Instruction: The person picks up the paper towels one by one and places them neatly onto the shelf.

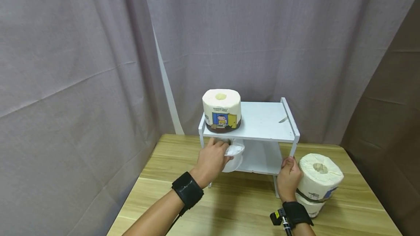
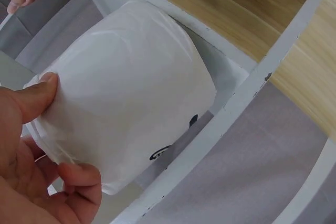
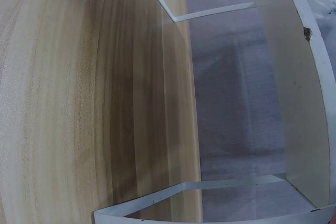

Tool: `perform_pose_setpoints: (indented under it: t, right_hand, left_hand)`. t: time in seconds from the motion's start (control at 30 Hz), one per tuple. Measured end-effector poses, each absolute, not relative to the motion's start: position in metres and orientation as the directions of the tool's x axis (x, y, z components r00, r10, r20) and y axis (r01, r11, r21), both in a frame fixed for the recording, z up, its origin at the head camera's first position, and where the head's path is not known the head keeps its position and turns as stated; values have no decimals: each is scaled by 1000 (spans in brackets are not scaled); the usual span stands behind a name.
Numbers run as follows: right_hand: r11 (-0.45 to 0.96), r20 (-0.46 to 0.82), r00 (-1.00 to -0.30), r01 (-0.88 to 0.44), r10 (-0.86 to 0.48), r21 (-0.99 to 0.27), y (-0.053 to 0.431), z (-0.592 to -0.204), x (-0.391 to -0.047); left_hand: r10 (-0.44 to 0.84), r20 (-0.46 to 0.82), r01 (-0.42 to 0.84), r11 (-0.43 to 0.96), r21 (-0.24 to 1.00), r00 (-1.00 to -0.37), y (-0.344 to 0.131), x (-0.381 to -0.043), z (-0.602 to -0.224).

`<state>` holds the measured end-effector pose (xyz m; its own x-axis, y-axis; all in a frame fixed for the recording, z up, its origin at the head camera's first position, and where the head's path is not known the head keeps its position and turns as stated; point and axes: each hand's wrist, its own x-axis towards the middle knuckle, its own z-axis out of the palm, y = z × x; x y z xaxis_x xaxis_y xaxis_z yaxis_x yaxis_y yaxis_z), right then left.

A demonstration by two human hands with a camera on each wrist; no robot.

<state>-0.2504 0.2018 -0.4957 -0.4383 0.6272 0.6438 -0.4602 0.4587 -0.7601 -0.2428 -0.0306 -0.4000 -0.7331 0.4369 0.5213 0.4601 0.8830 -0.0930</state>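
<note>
My left hand (image 1: 213, 157) grips the end of a wrapped toilet paper roll (image 2: 126, 87) at the left of the rack's lower shelf (image 1: 262, 157). In the left wrist view the thumb lies on the white wrapper and the fingers curl at its edge. The roll lies partly inside the white two-tier rack (image 1: 262, 119). My right hand (image 1: 289, 176) holds the rack's front right leg. On the top shelf's left side stands another toilet paper roll (image 1: 221, 110) with a cartoon print. The right wrist view shows mostly the rack's underside and legs.
Right of the rack, close to my right hand, one toilet paper roll (image 1: 319, 174) stands on a second roll (image 1: 310, 207). The wooden table (image 1: 164, 192) carries everything. Grey curtains (image 1: 262, 39) hang behind and at the left.
</note>
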Motion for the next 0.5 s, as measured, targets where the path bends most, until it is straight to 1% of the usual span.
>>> perform_pose_setpoints:
  t: [0.5]
  right_hand:
    - [489,666,-415,-460,619,-741,202,-497,-252]
  left_hand:
    - [424,484,459,887,-51,-765,-33,-242,-400]
